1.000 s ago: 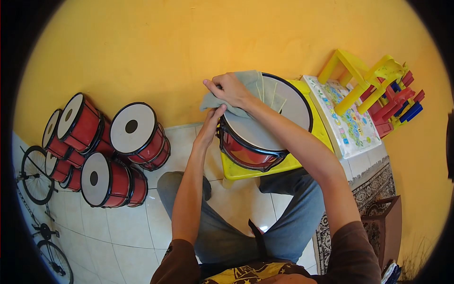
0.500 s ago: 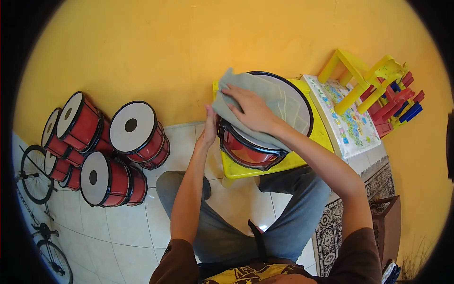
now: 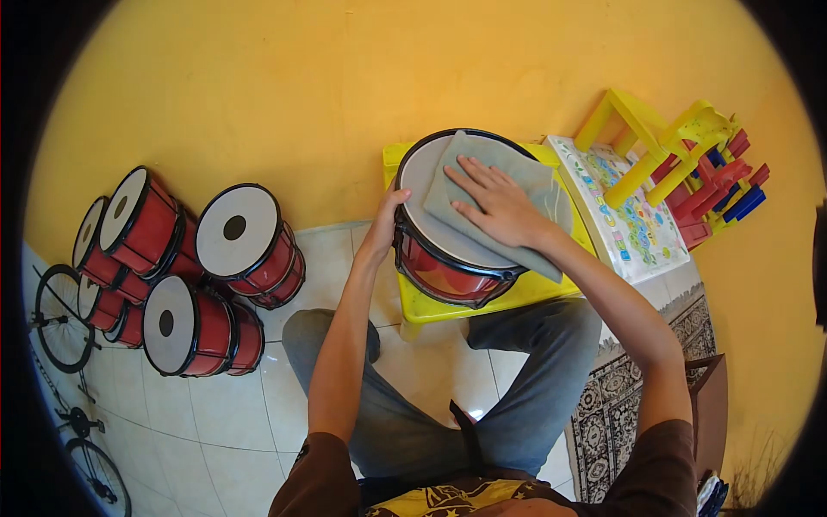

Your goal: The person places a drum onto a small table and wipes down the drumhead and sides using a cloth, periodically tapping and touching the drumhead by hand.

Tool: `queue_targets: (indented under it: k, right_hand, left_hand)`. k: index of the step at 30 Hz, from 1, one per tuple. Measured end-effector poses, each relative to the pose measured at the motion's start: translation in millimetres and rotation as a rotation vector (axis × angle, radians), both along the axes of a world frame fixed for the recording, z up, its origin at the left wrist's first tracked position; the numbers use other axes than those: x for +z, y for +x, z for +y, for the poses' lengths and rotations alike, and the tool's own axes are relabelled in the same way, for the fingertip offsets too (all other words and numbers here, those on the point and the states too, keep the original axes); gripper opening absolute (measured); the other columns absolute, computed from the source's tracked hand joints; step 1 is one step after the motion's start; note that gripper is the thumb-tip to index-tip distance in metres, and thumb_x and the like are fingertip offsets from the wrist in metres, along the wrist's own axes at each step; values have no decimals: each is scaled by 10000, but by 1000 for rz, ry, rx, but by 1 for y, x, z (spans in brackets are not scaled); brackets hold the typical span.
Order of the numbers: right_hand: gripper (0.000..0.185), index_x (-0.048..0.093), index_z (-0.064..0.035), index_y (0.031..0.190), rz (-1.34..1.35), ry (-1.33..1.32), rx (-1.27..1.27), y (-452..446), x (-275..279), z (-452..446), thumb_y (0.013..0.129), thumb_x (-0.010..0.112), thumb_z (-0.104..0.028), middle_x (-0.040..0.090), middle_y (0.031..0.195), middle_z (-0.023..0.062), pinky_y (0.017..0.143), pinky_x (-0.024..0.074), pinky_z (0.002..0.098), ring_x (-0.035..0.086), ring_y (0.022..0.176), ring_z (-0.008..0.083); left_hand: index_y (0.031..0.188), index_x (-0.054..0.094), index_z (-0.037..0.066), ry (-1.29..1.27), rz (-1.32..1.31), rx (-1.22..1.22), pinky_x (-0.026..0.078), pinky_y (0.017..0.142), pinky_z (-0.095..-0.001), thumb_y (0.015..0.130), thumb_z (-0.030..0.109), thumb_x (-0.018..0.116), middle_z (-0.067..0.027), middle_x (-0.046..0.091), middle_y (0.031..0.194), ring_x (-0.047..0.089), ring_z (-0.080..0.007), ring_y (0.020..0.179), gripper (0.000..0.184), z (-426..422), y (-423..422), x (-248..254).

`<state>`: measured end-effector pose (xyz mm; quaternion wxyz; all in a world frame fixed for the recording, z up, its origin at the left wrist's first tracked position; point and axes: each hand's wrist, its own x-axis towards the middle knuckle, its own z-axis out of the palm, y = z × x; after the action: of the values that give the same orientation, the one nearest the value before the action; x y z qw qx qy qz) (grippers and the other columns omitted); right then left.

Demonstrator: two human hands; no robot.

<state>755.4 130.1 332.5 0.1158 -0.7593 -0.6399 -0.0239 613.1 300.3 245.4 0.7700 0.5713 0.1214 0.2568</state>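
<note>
A red drum (image 3: 424, 263) with a black rim and a whitish head stands on a yellow plastic table (image 3: 568, 183). Spread over much of the drumhead is a grey-green cloth (image 3: 522, 169). My right hand (image 3: 500, 207) lies flat on this cloth with its fingers stretched out, pressing it to the head. At the drum's left side, my left hand (image 3: 384, 226) holds the black rim. Its thumb shows at the edge, while the other fingers are mostly hidden behind the drum.
Several more red drums (image 3: 239, 237) stand on the tiled floor to the left, near a bicycle (image 3: 69, 319). On the right, a white printed tabletop (image 3: 616, 207) bears yellow, red and blue plastic furniture (image 3: 663, 155). A patterned rug (image 3: 603, 414) lies below it. A yellow wall (image 3: 345, 86) rises behind.
My right hand has slid the cloth rightward across the drumhead, uncovering the head's left part. My left hand has come up against the left rim.
</note>
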Motion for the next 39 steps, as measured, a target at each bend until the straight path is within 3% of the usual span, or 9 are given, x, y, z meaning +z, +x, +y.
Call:
queue_targets:
  k: [3,7,14,17,23,26,35,38,39]
  right_hand:
    - [644,319,-151,1519,0,-1,-81,21,-4,15,993,343,-521,231,1582,191,1197,147,448,194,1478,315]
    - [669,300,-153,1527,-28,-14,-159,39,-5,30,989,303,-551,196,1590,201,1198,128,451,165,1486,318]
    - [684,276,-185,1539,-91,-1,-287,74,-8,46,977,295,-576,144,1603,206,1199,106,450,122,1497,314]
    - [689,315,-208,1524,-79,-3,-362,85,-4,50,956,315,-598,195,1597,180,1181,189,458,218,1469,325]
    - [659,534,-161,1372,105,-61,-440,98,14,57,926,367,-616,587,1321,176,1002,443,453,567,1198,345]
    - [663,603,-137,1296,133,-105,-477,104,19,61,922,370,-634,637,1230,193,978,456,442,597,1154,345]
    - [687,605,-83,1312,620,-16,-411,145,15,63,916,465,-627,582,1327,194,1015,440,410,594,1163,345]
    - [676,523,-108,1393,470,-173,-469,145,17,68,940,427,-601,532,1383,200,1037,424,408,550,1223,345]
    - [673,490,-119,1416,311,-102,-441,134,14,65,944,418,-592,522,1390,207,1036,425,408,545,1227,350]
  left_hand:
    - [1303,513,14,12,8,4,465,905,-311,882,539,517,-132,626,1177,603,-204,1049,674,3,3,-5]
    - [1434,386,20,-52,53,-51,342,1074,-350,886,406,509,-145,501,1374,473,-247,1259,682,3,-2,1]
    - [1407,427,20,12,80,-23,355,1038,-339,869,400,503,-135,539,1314,496,-230,1199,663,3,-4,5]
    - [1406,429,22,11,90,-8,365,1023,-334,866,392,505,-127,553,1279,505,-219,1170,659,-1,-4,10]
    - [1406,429,25,13,89,0,379,1005,-324,864,382,506,-124,557,1269,512,-216,1158,653,-2,-5,11]
    - [1407,425,21,15,112,6,385,1002,-328,864,382,504,-129,554,1276,517,-224,1158,657,-1,-5,11]
    - [1408,419,8,-7,86,57,375,1031,-343,877,414,498,-146,540,1307,513,-247,1195,673,-8,-4,12]
    - [1397,432,14,-57,86,85,378,1028,-341,888,440,498,-141,547,1295,519,-240,1185,668,-11,-2,14]
    - [1389,442,14,-71,79,89,381,1025,-339,891,450,500,-138,551,1289,522,-235,1181,664,-11,-1,14]
